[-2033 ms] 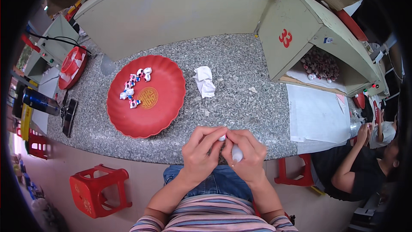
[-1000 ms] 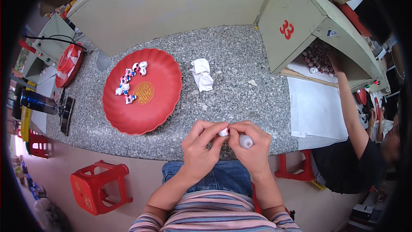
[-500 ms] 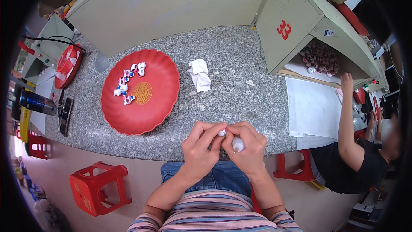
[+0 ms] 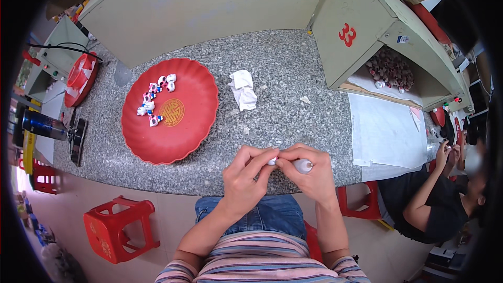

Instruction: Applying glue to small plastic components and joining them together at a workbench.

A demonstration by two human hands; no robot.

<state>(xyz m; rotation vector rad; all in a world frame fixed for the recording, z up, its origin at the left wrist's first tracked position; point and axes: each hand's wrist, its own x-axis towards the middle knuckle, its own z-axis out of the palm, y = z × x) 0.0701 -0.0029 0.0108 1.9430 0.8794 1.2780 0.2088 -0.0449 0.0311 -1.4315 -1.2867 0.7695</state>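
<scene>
Over the near edge of the speckled grey counter (image 4: 293, 91), my two hands meet at the fingertips. My left hand (image 4: 243, 178) pinches a small white piece (image 4: 272, 161), mostly covered by fingers. In my right hand (image 4: 318, 181) lies a small whitish bottle (image 4: 303, 166) with a narrow tip, tilted sideways; its thumb and forefinger touch the white piece. To the left sits a red scalloped plate (image 4: 194, 131), with several small white, pink and blue figurines (image 4: 153, 97) in a curved row on it. A crumpled white tissue (image 4: 242, 90) lies beyond my hands.
A grey-green box-like cabinet (image 4: 361, 42) at the right holds a heap of small figurines (image 4: 390, 71). White paper (image 4: 387, 133) lies before it. A co-worker in a dark top (image 4: 419, 209) sits at the right. A red stool (image 4: 120, 225) stands at lower left.
My right hand has turned, swinging the bottle toward the right and flatter. My left hand stays nearly in place. The co-worker's arm has drawn back from the cabinet, and their hands now meet.
</scene>
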